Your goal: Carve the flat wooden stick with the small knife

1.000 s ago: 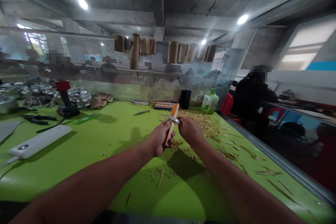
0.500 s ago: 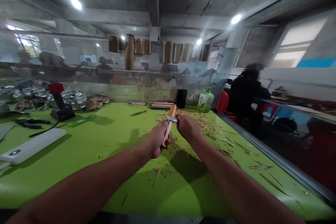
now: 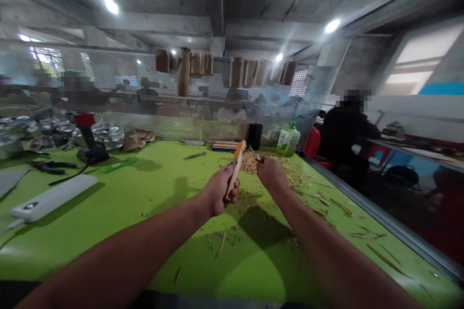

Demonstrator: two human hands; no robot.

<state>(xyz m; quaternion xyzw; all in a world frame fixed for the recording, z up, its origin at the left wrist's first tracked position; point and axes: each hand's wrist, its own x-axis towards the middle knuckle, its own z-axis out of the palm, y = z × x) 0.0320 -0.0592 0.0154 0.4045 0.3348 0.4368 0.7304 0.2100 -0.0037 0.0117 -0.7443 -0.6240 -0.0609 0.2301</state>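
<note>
My left hand [image 3: 219, 188] is closed around the lower part of a pale strip of bamboo [image 3: 235, 171], which tilts up and away from me and has an orange-brown face on its left side. To the right of it, my right hand [image 3: 273, 174] grips a knife [image 3: 258, 158] with a bit of red at the handle; most of the handle is hidden in the fist. The blade points up and left, apart from the strip. Under and beyond both hands lies a pile of wood shavings [image 3: 250, 161] on the green tabletop [image 3: 145, 231].
At left are a white power strip [image 3: 54, 198], pliers [image 3: 50, 166], a red-and-black cordless drill [image 3: 89, 140] and a green cutter [image 3: 119, 165]. A green bottle [image 3: 288, 140] and a black phone-like slab [image 3: 255, 136] stand by the perforated screen [image 3: 170, 116]. A person [image 3: 344, 125] sits at right.
The knife has come off the strip as my right hand moved to the right. My left hand keeps its hold on the strip. The whole view has shifted slightly.
</note>
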